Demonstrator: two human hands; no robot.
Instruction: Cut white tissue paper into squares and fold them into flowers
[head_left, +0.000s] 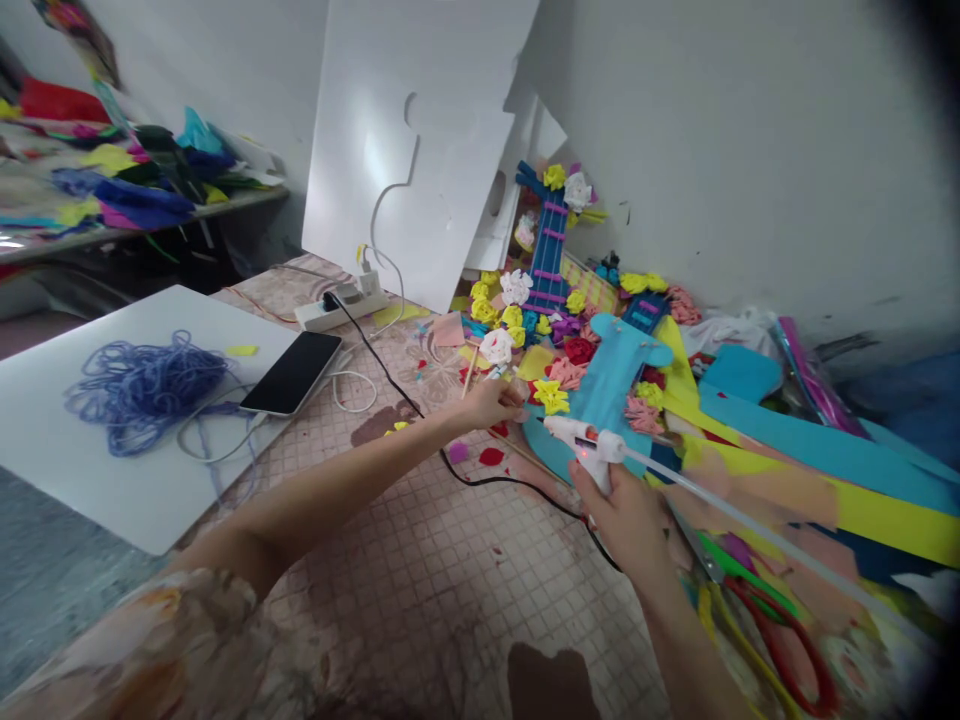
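Sleeve (157,640) nearest; your right grip (626,510) holds glue gun (590,448), left grip (495,405) narrow, can't tell on what; guitar neck (550,250) looks strung, blue cutout (604,375) mostly bare

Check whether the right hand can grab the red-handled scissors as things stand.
Probably not yet: the right hand holds the glue gun. The scissors lie beside its forearm, seemingly uncovered at the handles.
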